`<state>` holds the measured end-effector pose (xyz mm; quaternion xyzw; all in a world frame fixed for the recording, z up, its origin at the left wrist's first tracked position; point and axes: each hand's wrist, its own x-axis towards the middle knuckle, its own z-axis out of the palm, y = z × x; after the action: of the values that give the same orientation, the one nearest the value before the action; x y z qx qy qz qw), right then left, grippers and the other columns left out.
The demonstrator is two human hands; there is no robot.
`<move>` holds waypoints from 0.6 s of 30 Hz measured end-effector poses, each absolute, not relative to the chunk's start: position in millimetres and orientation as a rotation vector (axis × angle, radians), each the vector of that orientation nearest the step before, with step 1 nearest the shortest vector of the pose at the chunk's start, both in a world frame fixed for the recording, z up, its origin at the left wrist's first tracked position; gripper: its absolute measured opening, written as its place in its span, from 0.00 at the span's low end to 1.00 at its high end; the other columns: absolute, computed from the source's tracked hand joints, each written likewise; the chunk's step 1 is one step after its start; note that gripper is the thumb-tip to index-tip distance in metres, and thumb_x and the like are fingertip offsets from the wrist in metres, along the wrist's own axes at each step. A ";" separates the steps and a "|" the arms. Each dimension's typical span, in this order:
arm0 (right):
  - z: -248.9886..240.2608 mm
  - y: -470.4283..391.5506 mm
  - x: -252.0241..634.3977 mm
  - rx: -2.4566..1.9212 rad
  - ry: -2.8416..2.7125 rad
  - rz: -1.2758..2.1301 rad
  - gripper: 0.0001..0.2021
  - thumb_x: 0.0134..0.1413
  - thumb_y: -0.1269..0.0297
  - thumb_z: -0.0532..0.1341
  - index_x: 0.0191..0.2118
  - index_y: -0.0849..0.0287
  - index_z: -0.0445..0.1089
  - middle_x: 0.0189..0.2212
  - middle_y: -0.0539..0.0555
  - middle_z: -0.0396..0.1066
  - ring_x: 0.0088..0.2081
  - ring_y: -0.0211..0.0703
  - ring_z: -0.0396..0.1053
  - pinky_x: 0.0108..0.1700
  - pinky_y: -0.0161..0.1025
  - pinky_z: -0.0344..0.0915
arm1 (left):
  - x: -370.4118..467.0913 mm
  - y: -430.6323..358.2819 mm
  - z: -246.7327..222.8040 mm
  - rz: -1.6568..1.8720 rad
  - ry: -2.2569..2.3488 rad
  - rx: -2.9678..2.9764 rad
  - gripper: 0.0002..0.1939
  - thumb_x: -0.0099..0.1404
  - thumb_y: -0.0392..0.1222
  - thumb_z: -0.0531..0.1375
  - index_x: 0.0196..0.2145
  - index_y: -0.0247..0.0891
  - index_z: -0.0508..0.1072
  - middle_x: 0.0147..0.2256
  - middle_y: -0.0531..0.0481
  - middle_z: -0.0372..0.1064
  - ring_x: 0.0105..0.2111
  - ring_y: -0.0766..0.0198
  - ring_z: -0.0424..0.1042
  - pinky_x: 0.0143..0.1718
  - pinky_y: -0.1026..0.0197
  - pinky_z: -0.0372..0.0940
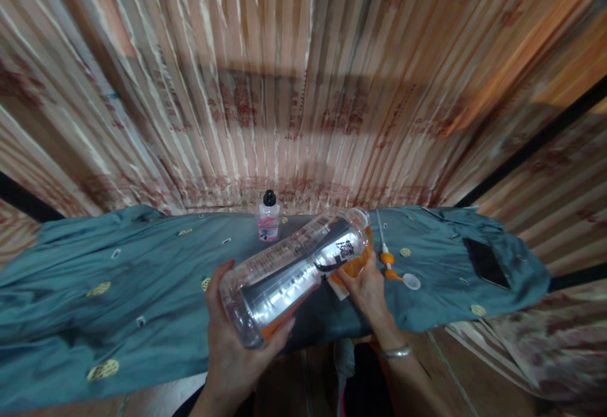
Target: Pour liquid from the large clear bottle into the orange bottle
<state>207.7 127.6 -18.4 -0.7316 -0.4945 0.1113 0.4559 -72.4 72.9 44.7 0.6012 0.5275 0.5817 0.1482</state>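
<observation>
My left hand [239,335] is wrapped round the base of a large clear plastic bottle [284,278] with a silver label. The bottle is tilted, its neck pointing up and to the right. Behind that neck, an orange bottle [356,266] is gripped by my right hand [367,290], mostly hidden by the clear bottle. Whether the two bottles touch at their mouths, I cannot tell. Just right of my right hand lies an orange and white pump top [387,259] with a thin tube. Beside it is a small white round cap [411,282].
At the back of the green cloth-covered table [161,278] stands a small bottle [269,221] with a black cap and pink label. A dark phone [486,262] lies at the right. A pleated, patterned curtain [284,101] hangs behind the table.
</observation>
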 end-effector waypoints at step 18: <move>-19.9 128.4 208.4 -1.806 -1.226 0.266 0.48 0.49 0.36 0.68 0.69 0.64 0.62 0.51 0.69 0.82 0.50 0.71 0.84 0.53 0.62 0.79 | -85.5 76.9 37.0 1.623 1.459 1.918 0.53 0.57 0.53 0.79 0.73 0.44 0.60 0.64 0.38 0.69 0.55 0.48 0.81 0.53 0.50 0.81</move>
<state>208.4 128.4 -19.9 -0.7317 -0.4969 0.1076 0.4540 -85.5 76.9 37.0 0.6554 0.4988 0.5549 0.1177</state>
